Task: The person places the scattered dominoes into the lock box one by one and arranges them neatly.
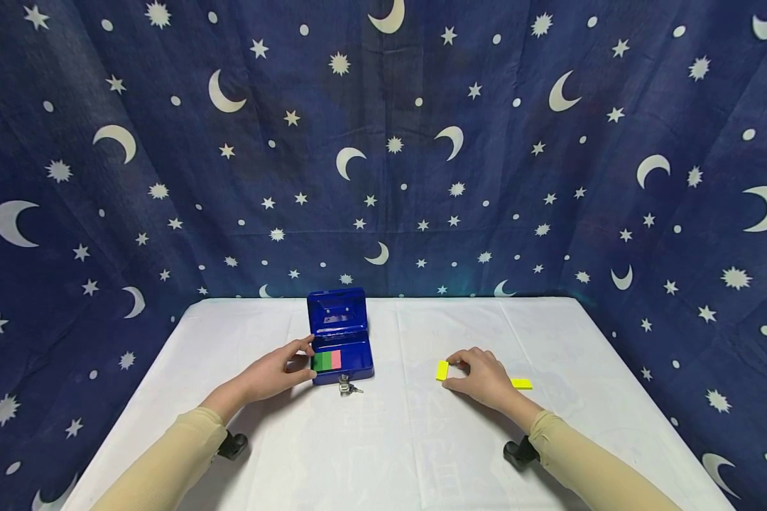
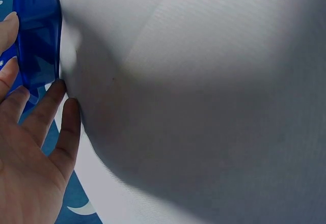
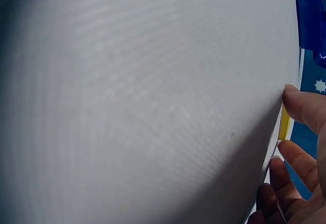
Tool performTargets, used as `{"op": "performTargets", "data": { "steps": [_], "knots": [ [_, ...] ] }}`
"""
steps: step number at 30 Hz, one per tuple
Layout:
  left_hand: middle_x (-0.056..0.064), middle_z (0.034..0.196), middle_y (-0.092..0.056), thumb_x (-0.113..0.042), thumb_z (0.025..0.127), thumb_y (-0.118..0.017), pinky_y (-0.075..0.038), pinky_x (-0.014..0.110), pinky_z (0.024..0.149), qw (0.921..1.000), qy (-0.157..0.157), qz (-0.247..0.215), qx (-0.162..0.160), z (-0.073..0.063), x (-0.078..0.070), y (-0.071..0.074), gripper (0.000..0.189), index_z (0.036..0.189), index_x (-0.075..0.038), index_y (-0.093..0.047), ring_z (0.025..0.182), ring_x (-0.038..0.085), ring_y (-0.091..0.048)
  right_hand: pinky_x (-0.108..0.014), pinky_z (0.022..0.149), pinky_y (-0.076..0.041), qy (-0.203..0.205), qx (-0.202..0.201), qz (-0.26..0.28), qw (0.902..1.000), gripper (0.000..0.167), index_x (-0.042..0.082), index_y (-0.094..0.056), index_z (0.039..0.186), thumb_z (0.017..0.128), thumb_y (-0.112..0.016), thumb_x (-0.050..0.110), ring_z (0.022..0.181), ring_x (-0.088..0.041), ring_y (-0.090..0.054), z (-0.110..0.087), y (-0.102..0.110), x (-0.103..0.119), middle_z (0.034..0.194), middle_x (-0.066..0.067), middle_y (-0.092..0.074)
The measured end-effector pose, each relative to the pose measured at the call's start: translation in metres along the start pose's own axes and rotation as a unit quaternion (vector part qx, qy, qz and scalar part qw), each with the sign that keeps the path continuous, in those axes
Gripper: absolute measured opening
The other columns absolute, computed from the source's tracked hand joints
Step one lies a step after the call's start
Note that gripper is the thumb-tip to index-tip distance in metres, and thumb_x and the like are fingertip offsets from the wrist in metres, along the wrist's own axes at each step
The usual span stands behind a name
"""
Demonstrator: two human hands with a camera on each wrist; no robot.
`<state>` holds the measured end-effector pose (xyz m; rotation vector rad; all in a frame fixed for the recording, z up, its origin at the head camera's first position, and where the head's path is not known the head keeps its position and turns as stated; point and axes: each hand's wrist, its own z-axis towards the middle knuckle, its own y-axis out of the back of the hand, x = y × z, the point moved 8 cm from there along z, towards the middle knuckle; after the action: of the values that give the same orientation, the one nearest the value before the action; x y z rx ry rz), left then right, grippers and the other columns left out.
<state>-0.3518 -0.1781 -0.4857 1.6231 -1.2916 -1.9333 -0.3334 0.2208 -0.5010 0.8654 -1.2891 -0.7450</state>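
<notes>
A blue metal cash box [image 1: 361, 372] stands with its lid [image 1: 336, 311] raised. Inside, along its left side, lie green blocks [image 1: 322, 361] and a pink block [image 1: 336, 359]. My left hand [image 1: 271, 369] rests at the box's left end, thumb by the front corner and fingers farther back. In the left wrist view its fingers look fairly straight beside the box [image 2: 41, 40]. To the right, my right hand [image 1: 483, 380] pinches a flat yellow block [image 1: 442, 370] between thumb and fingers, at the table. The right wrist view shows the yellow block [image 3: 284, 124] edge-on.
A second yellow block [image 1: 521, 384] lies on the table just right of my right hand. Keys [image 1: 347, 386] hang at the lock on the box's front. White cloth covers the table [image 1: 383, 447]; a dark blue curtain [image 1: 409, 234] with moons and stars surrounds it.
</notes>
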Motion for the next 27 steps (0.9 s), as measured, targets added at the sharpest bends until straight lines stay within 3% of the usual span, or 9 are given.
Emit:
{"op": "performTargets", "data": {
  "steps": [7, 14, 27],
  "knots": [
    [-0.003, 0.164, -0.032, -0.043, 0.095, -0.07, -0.04, 0.054, 0.109, 0.9999, 0.013, 0.0, 0.0, 0.0004, 0.0027, 0.0, 0.039, 0.124, -0.019, -0.058, 0.138, 0.027, -0.048, -0.038, 0.078, -0.04, -0.001, -0.001, 0.0, 1.0, 0.045, 0.019, -0.073, 0.114, 0.077, -0.087, 0.04, 0.087, -0.018, -0.047, -0.0003, 0.0002, 0.0008, 0.09, 0.005, -0.057],
    [0.002, 0.164, -0.032, -0.042, 0.097, -0.069, -0.041, 0.056, 0.108, 1.0, 0.009, 0.004, -0.001, 0.0002, 0.0009, 0.0002, 0.038, 0.123, -0.018, -0.058, 0.137, 0.031, -0.05, -0.037, 0.077, -0.04, 0.003, -0.005, 0.001, 1.0, 0.045, 0.017, -0.073, 0.114, 0.077, -0.087, 0.039, 0.086, -0.018, -0.047, -0.0004, 0.001, 0.0018, 0.09, 0.005, -0.057],
    [0.0, 0.164, -0.032, -0.044, 0.096, -0.069, -0.04, 0.057, 0.109, 0.9999, 0.015, 0.002, 0.0, 0.0012, 0.0027, -0.0008, 0.04, 0.124, -0.019, -0.058, 0.138, 0.03, -0.049, -0.037, 0.077, -0.04, 0.002, -0.005, 0.011, 0.9999, 0.046, 0.017, -0.073, 0.114, 0.077, -0.087, 0.04, 0.087, -0.019, -0.046, -0.0008, -0.0008, -0.0002, 0.09, 0.005, -0.057]
  ]
}}
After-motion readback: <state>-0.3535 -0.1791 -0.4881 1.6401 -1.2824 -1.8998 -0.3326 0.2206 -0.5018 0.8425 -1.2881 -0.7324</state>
